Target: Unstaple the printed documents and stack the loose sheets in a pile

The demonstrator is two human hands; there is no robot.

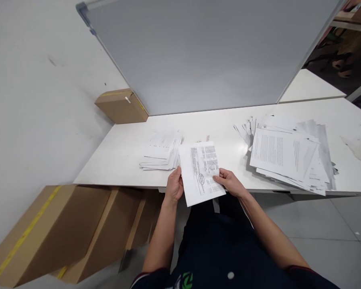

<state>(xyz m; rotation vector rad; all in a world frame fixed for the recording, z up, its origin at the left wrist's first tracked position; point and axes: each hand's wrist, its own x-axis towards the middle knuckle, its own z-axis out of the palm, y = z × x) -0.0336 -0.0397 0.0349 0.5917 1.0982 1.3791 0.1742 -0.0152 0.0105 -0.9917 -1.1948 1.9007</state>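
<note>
A printed sheet of paper (200, 172) is held up at the front edge of the white table, tilted, with text blocks and an oval stamp-like mark on its face. My left hand (175, 184) grips its left edge, the fingers partly hidden behind the paper. At the right edge, my right hand (228, 182) pinches it, thumb on the printed side. Whether it is one sheet or several together, I cannot tell. Left of it lies a small stack of papers (161, 150), close to my left hand. A larger, untidy pile of printed papers (284, 154) lies to the right.
A whiteboard (198, 52) stands along the back of the white table (108, 160). A cardboard box (123, 106) sits at the table's far left corner. Several large cardboard boxes (51, 228) stand at the lower left. Crumpled clear plastic (359, 148) lies at the far right.
</note>
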